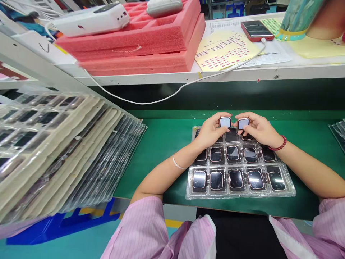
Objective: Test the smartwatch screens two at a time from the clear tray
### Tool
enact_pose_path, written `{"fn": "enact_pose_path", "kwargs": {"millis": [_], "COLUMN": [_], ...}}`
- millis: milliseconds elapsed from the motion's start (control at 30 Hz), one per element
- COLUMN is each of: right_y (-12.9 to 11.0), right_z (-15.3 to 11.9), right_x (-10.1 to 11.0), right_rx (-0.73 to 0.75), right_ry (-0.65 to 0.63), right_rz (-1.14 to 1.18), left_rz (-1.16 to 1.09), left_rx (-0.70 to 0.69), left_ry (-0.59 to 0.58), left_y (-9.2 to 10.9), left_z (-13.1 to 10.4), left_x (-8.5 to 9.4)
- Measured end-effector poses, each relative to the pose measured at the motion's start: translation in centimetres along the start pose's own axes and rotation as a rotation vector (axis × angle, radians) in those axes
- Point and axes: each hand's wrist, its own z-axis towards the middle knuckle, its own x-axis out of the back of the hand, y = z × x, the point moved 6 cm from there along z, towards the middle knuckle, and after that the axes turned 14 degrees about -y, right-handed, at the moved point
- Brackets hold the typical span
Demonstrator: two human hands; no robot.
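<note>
A: What are the hands holding?

B: Two little watches. The left hand [211, 130] pinches the left watch [225, 122] with thumb and fingers. The right hand [257, 129] pinches the right watch [243, 123] the same way. Both screens look pale and bright.

A: Where are those two?

B: Side by side, over the far row of the clear tray [239, 195]. I can't tell if the hands touch it.

A: What's in the tray?

B: Dark watches [235, 178], one in each pocket. The near row has five and the middle row has five. The hands hide part of the far row.

A: What's under it?

B: A green bench [159, 135]. More trays [339, 130] peek in at the right edge.

A: And on the left?

B: A tall pile of trays [88, 172]. The top one has dark screens in its pockets. A blue stand [43, 230] shows below.

A: What's up on the shelf [302, 72]?

B: Pink foam [129, 54] with a white box [91, 19] and a grey thing [164, 7] on top. A red phone [257, 29] has a white cord [161, 101] plugged in. It's near some yellow paper [225, 52].
</note>
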Motion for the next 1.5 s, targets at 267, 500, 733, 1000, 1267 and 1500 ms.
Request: {"fn": "enact_pose_path", "kwargs": {"millis": [267, 500, 733, 1000, 1267, 1500], "right_y": [-0.19, -0.23, -0.35, -0.18, -0.08, -0.34], "right_z": [0.00, -0.14, -0.15, -0.16, -0.31, -0.28], "right_x": [0.01, -0.04, -0.25, -0.02, 0.29, 0.45], "right_rx": [0.017, 0.009, 0.009, -0.020, -0.072, -0.020], "right_ry": [-0.003, 0.002, -0.020, 0.004, 0.033, 0.055], "right_rz": [0.023, 0.013, -0.010, 0.062, 0.101, 0.086], "left_rz": [-0.011, 0.016, 0.003, -0.045, -0.036, -0.103], "left_rx": [-0.019, -0.017, -0.026, 0.017, 0.062, 0.049], "left_ry": [-0.004, 0.015, 0.039, 0.031, 0.066, 0.025], "left_y": [0.33, 0.23, 0.20, 0.34, 0.19, 0.29], "left_z": [-0.12, -0.17, -0.12, -0.27, -0.29, -0.21], "left_x": [-0.11, -0.05, 0.13, 0.02, 0.27, 0.02]}}
